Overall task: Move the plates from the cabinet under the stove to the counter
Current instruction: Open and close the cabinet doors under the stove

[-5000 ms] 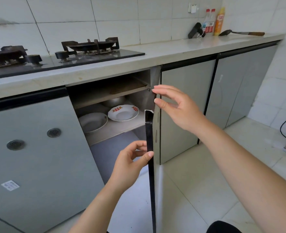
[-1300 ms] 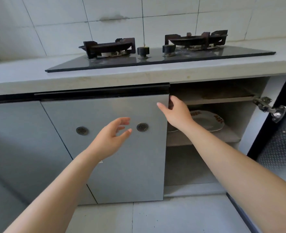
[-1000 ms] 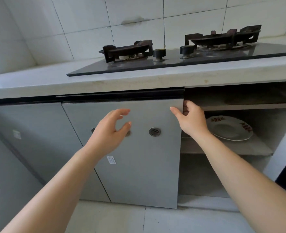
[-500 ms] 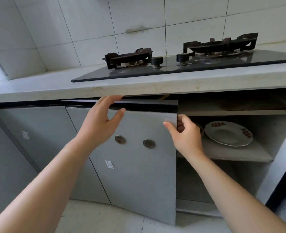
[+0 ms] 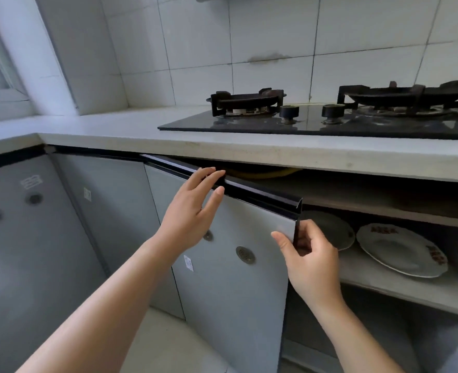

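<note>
- Left hand (image 5: 190, 214): wide, fingers near straight, tips lying over the black top rail (image 5: 263, 196) of the grey flat-panel cabinet door (image 5: 236, 292); thumb out in front of the panel, holding nothing.
- Right hand (image 5: 312, 261): narrow, pinching the free vertical edge of the cabinet door, thumb on the front face, other fingers curled behind.
- Cabinet door stands part-way swung out under the black glass two-burner gas stove (image 5: 249, 125). Round metal vent (image 5: 245, 254) sits on its front.
- Task things are inside the open cabinet on the pale inner shelf (image 5: 384, 289), to the right of the right hand.
- Round white plate with red rim pattern (image 5: 400, 254) lies flat, fully in view.
- Plain white plate (image 5: 333, 232) sits just left of the patterned one, partly hidden by the door edge and right hand; whether the two touch, cannot tell.
- Pale stone desk (image 5: 109, 130) runs above the cabinets and carries the stove.
- Yellowish curved thing (image 5: 263, 173) shows under the desk edge, possibly a hose, too dark to be sure.
- More grey cabinet fronts (image 5: 109, 211) to the left, closed. White wall tiles (image 5: 195, 36) behind.
</note>
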